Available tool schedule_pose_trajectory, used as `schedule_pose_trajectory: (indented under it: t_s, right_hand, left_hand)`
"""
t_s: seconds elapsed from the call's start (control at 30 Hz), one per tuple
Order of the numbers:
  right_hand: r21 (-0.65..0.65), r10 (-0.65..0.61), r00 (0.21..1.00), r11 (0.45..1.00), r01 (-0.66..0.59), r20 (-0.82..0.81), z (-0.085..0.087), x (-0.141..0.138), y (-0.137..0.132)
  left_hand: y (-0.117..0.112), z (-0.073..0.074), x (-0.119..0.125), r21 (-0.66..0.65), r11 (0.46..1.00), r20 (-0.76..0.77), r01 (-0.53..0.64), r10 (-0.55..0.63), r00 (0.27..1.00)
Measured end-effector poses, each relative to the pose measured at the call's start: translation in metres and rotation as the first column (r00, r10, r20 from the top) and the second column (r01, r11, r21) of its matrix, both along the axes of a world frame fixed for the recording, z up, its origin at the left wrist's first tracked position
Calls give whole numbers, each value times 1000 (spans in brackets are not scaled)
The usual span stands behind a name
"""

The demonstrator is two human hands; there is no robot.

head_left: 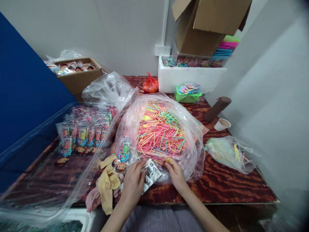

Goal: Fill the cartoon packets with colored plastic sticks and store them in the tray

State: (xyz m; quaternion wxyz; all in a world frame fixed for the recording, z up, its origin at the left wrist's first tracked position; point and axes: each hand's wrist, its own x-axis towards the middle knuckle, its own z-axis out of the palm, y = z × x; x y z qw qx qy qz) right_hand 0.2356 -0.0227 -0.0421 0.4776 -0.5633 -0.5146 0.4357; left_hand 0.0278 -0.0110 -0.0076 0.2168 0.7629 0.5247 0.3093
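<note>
The left hand (133,180) gripped a flat, silver, printed packet (153,174), right at the near edge of the clear plastic bag (196,158) of thin, multicoloured sticks (160,135)! The right hand (176,175) was just beside, fingers curled; what they held, I couldn't tell.

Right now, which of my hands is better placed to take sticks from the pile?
Probably your right hand: it is at the near edge of the colored sticks, though whether it already holds something is unclear. Your left hand looks occupied, gripping the printed packet.
</note>
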Motion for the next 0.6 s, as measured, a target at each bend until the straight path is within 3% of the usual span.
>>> schedule_pose_trajectory:
  t_s: [0.3,0.47,0.6]
  right_hand:
    - [47,-30,999,998,31,-20,13,5,7]
    - [40,-19,999,999,18,41,12,7,1]
    - [29,-62,997,998,61,52,16,3,-7]
  left_hand:
    - [-8,-8,-10,89,996,-128,-14,25,991]
    - [-11,-10,-13,32,999,-250,-30,37,968]
    - [-9,-9,-11,-3,999,-254,-50,47,966]
